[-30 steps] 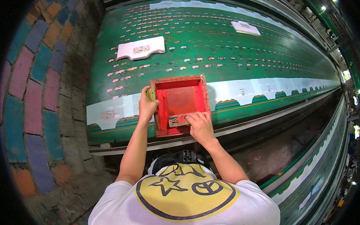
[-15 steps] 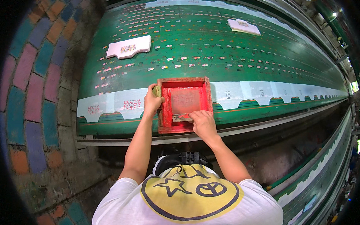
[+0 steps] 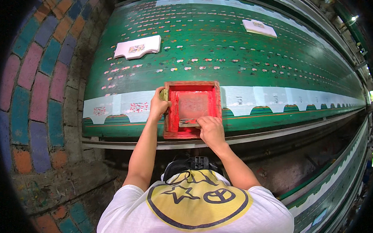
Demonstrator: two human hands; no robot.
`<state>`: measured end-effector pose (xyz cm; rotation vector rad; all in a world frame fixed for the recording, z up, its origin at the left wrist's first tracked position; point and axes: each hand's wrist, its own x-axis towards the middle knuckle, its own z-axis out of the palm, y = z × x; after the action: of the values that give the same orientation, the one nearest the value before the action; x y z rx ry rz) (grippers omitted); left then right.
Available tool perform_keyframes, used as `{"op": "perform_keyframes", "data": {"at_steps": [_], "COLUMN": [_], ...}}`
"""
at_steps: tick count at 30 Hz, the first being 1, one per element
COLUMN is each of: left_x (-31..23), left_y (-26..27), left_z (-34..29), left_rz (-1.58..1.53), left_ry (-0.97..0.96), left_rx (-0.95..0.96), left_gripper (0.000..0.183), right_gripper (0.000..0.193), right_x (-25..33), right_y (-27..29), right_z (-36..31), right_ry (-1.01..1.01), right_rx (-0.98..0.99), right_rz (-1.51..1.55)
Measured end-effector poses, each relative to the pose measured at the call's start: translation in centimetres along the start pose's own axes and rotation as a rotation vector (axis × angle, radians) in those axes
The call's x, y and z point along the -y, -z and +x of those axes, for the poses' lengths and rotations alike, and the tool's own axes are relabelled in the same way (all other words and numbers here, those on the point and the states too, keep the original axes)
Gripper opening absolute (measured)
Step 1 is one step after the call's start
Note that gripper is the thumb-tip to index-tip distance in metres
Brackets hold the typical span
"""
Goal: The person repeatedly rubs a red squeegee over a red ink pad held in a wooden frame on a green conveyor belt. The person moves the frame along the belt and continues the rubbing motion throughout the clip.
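A wooden printing screen frame (image 3: 191,83), stained red with ink inside, lies over the row of pale fabric pieces (image 3: 253,98) along the near side of the green table. My left hand (image 3: 159,105) is closed around the frame's left side, by a yellowish block (image 3: 166,95). Inside the frame, at its near end, rests a flat squeegee (image 3: 188,122) with a worn edge. My right hand (image 3: 212,131) grips the squeegee's right end, fingers curled over it. Two fabric pieces left of the frame carry red prints (image 3: 138,107); those to its right show small dark prints.
The long green table (image 3: 197,47) is dotted with ink marks. Two stacks of white cut pieces sit on it, a left stack (image 3: 138,47) and a far right stack (image 3: 259,28). A metal rail (image 3: 251,140) borders the near edge. Coloured paving (image 3: 39,95) lies at left.
The view has shifted slightly. Both hands, the frame and the squeegee keep nearly the same places.
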<state>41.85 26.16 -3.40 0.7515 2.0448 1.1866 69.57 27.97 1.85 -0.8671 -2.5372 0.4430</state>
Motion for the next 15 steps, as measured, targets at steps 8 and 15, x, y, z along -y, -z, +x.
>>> {"op": "perform_keyframes", "data": {"at_steps": [8, 15], "left_x": [0.3, 0.8], "left_y": [-0.3, -0.3], "left_z": [0.1, 0.3], "left_rz": [0.112, 0.107], "left_ry": [-0.008, -0.040], "left_rx": [-0.008, -0.004], "left_gripper": [0.079, 0.080], "right_gripper": [0.031, 0.026], "right_x": [1.2, 1.1], "right_y": [1.4, -0.1], "right_z": [-1.4, -2.0], "right_ry": [0.009, 0.049], "right_rx": [0.025, -0.004], "right_rz": [0.002, -0.027]}}
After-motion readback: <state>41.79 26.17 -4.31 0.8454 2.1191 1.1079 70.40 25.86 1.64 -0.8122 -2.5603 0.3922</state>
